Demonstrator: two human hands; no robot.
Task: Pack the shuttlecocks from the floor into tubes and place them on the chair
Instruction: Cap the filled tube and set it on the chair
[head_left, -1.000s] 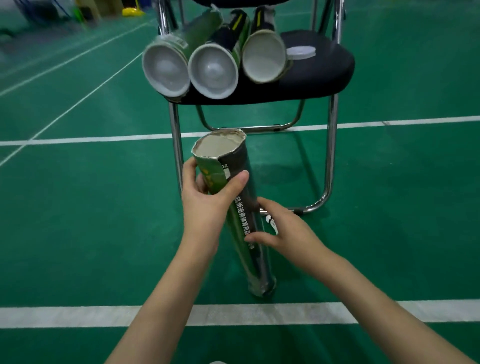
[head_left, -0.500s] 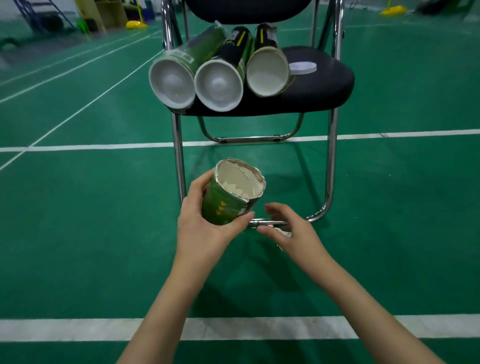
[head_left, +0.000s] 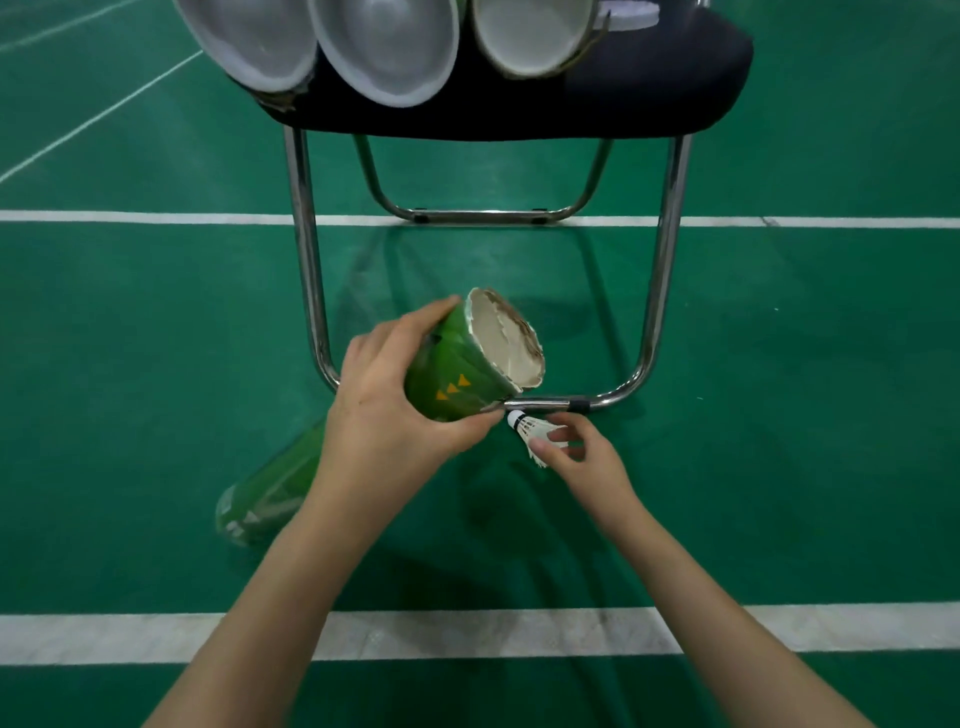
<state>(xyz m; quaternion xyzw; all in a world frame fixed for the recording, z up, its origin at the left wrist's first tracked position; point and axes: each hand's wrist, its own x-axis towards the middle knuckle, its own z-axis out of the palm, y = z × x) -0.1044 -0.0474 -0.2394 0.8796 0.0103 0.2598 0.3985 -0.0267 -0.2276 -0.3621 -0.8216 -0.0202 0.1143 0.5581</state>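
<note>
Loading step | left hand (head_left: 400, 410) clasps green tube (head_left: 470, 369), torn mouth tipped rightward | right hand (head_left: 582, 457) pinches shuttlecock (head_left: 535, 431) beside chair (head_left: 660, 332) leg | next: likely feed cork-first into mouth

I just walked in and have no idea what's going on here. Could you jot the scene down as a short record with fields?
Setting: green badminton court floor with white lines
Left hand: grips a green shuttlecock tube near its torn open end, tilted
Right hand: pinches a white shuttlecock by its feathers, cork pointing toward the tube
Chair: black seat, chrome legs, three tubes lying side by side on it
Also on seat: white lid
Step left: shuttlecock not yet in the tube
</note>
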